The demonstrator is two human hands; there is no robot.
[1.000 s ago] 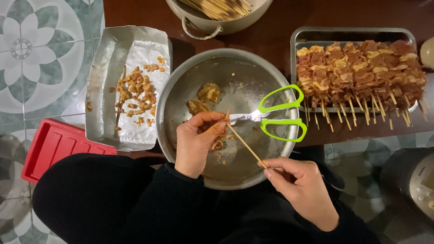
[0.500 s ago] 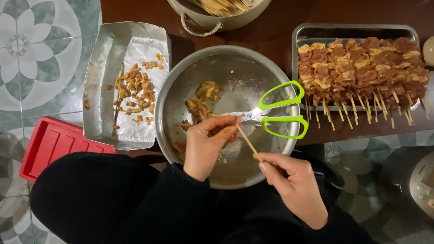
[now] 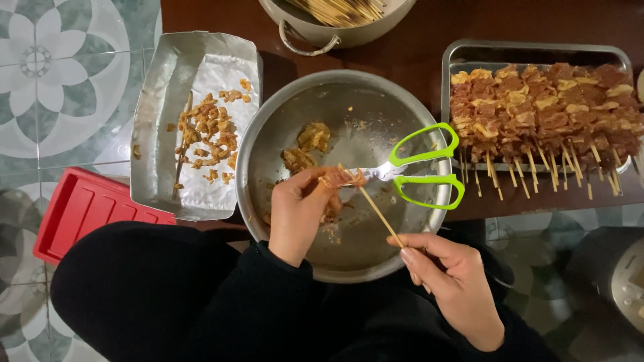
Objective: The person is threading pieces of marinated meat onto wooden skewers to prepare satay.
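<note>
Green-handled scissors (image 3: pixel 424 171), red tray (image 3: pixel 80 211)

Left hand (image 3: pixel 300 211) lifted a little from the bowl (image 3: pixel 268 144) floor since a second ago, now pinching a piece of meat (image 3: pixel 337 177) at the skewer (image 3: pixel 372 208) tip. Right hand (image 3: pixel 451 285) shifted slightly toward the bowl rim, skewer now angled steeper, its point pushed into the meat.

- Left hand (image 3: pixel 298 208): pinches a meat piece (image 3: pixel 339 177) onto the skewer tip, over the steel bowl (image 3: pixel 268 134).
- Right hand (image 3: pixel 449 285): grips the bamboo skewer (image 3: pixel 377 213) at its lower end.
- Green-handled scissors (image 3: pixel 422 171): lie on the bowl rim.
- Tray of finished skewers (image 3: pixel 543 124): right of the bowl.
</note>
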